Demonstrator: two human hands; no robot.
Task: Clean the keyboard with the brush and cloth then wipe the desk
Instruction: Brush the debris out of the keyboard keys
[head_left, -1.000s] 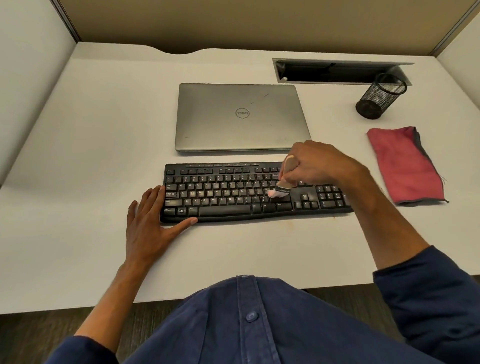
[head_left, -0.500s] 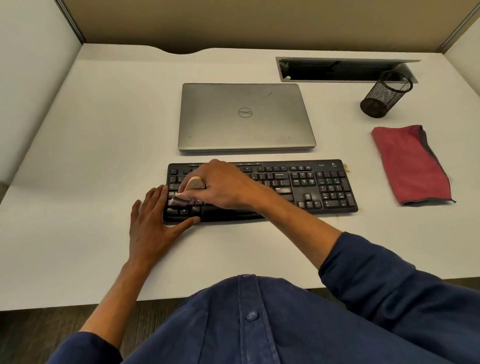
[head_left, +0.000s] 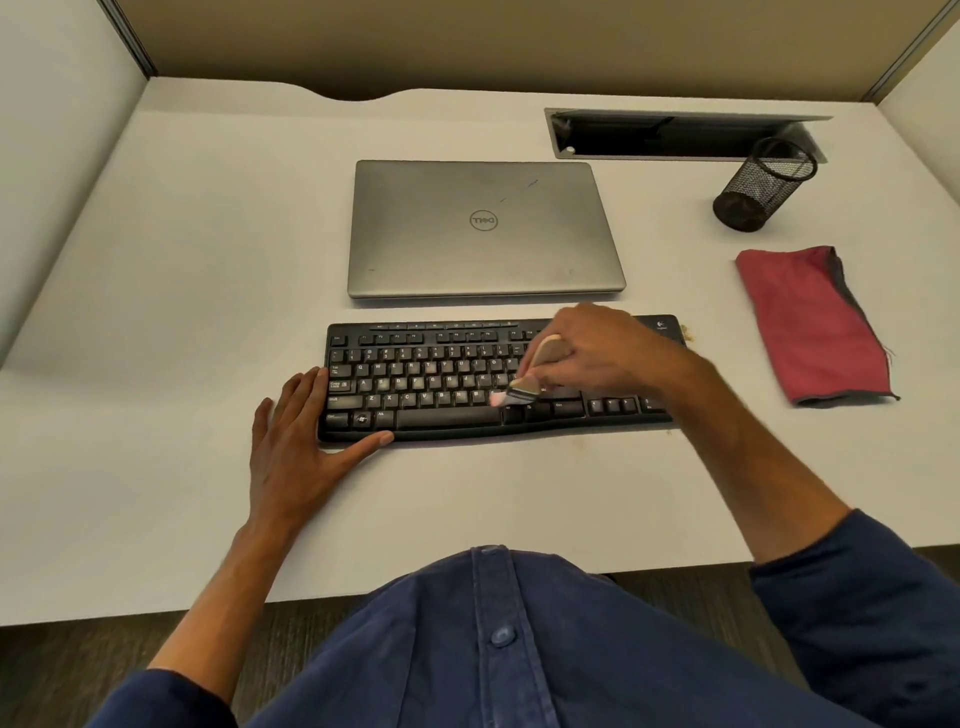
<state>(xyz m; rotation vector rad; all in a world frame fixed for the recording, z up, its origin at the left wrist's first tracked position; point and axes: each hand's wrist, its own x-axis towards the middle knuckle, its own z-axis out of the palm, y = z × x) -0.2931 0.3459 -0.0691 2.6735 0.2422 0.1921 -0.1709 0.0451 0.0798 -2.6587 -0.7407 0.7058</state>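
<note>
My right hand (head_left: 602, 353) grips the brush (head_left: 524, 382), bristles on the lower keys of the keyboard (head_left: 441, 384); my left hand (head_left: 296, 441) lies flat and open against its left end. I judge a hard sweep could flick crumbs onto the desk (head_left: 156, 312) or laptop (head_left: 485, 228), or skid the keyboard. I count one brush, one keyboard, one red cloth (head_left: 810, 325) lying right, one laptop, one mesh cup (head_left: 761, 184).
</note>
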